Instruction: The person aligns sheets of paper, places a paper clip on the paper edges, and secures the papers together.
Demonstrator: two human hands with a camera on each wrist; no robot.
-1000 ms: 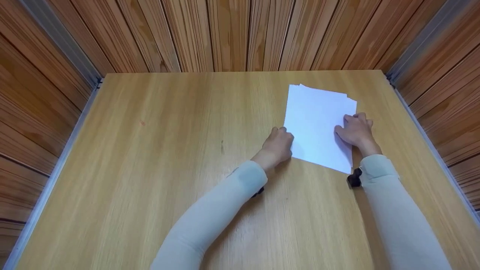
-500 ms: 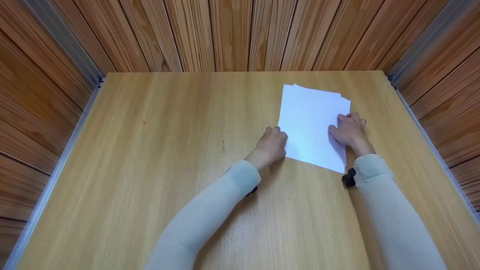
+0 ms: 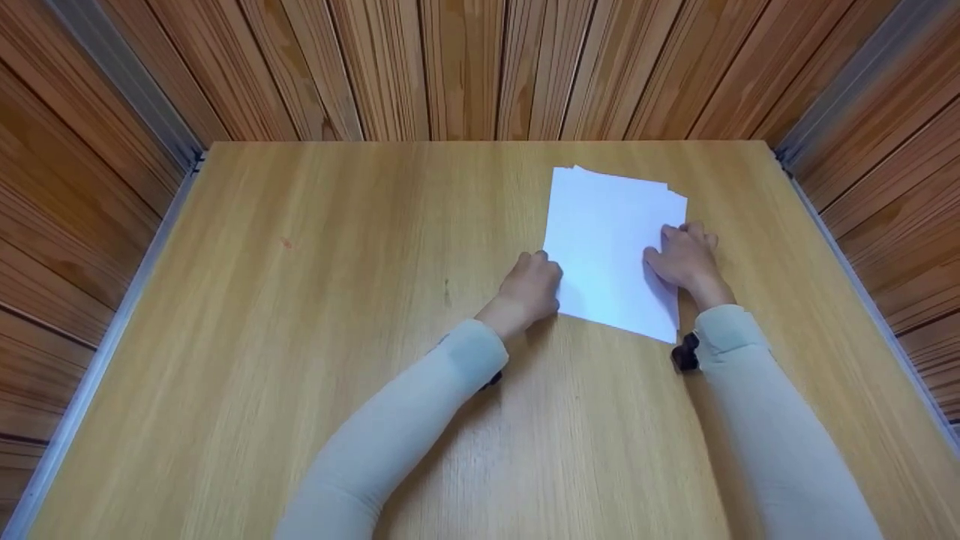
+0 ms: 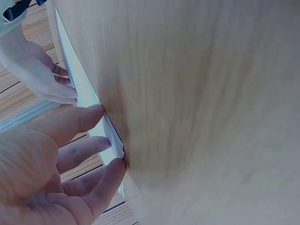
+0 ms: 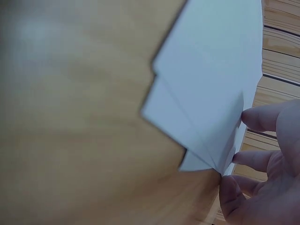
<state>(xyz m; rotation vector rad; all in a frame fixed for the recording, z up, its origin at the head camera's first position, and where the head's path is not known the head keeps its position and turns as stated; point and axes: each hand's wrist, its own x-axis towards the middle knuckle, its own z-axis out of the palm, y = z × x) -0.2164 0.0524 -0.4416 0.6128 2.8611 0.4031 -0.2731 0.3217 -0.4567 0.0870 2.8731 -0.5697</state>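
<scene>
A small stack of white paper sheets (image 3: pixel 607 247), its edges unevenly aligned, lies at the right of the table's middle. My left hand (image 3: pixel 525 289) holds its left edge near the lower corner; in the left wrist view the thumb and curved fingertips of that hand (image 4: pixel 51 168) meet at the edge of the paper (image 4: pixel 112 147). Across the stack, my right hand (image 3: pixel 686 259) grips the right edge, thumb over the top sheet. The right wrist view shows offset corners of the sheets (image 5: pixel 206 79) beside the right hand (image 5: pixel 272 164); its lower fingertips are partly hidden.
The wooden table (image 3: pixel 300 337) spreads around the stack. Wood-plank walls (image 3: pixel 465 71) rise behind it and at both sides, with grey metal strips (image 3: pixel 90 390) along the side edges. Dark devices (image 3: pixel 685 354) sit at the wrists.
Both hands have moved left together, and the paper stack has slid left with them. The hold of each hand looks the same.
</scene>
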